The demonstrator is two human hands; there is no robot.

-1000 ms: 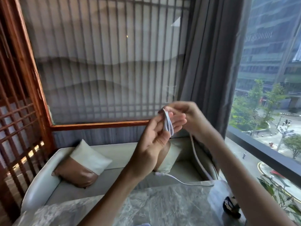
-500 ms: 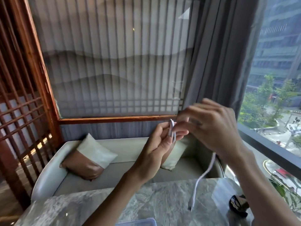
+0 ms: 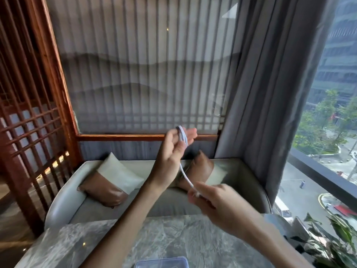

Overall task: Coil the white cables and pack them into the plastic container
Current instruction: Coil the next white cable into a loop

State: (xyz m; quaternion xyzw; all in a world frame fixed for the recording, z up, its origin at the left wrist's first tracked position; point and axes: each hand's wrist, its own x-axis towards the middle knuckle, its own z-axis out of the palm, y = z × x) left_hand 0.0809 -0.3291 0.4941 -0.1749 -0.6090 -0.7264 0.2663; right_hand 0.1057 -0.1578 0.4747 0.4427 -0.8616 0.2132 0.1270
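My left hand (image 3: pixel 172 151) is raised over the table and holds several loops of a white cable (image 3: pixel 182 135) wound round its fingers, with the thumb pressing on them. The cable's free tail runs down and right to my right hand (image 3: pixel 218 206), which pinches its end lower and nearer to me. That hand is blurred by motion. The rim of a clear plastic container (image 3: pixel 162 261) shows at the bottom edge, on the marble table (image 3: pixel 183 236).
Behind the table stands a grey sofa (image 3: pixel 63 198) with two brown-and-cream cushions (image 3: pixel 112 182). A wooden lattice screen (image 3: pixel 29 122) fills the left, a grey curtain (image 3: pixel 270 93) and a window the right. A green plant (image 3: pixel 332 242) is at bottom right.
My right hand has dropped from beside the left hand's fingers down and toward me, drawing the cable tail taut. The camera has tilted down, showing more of the container.
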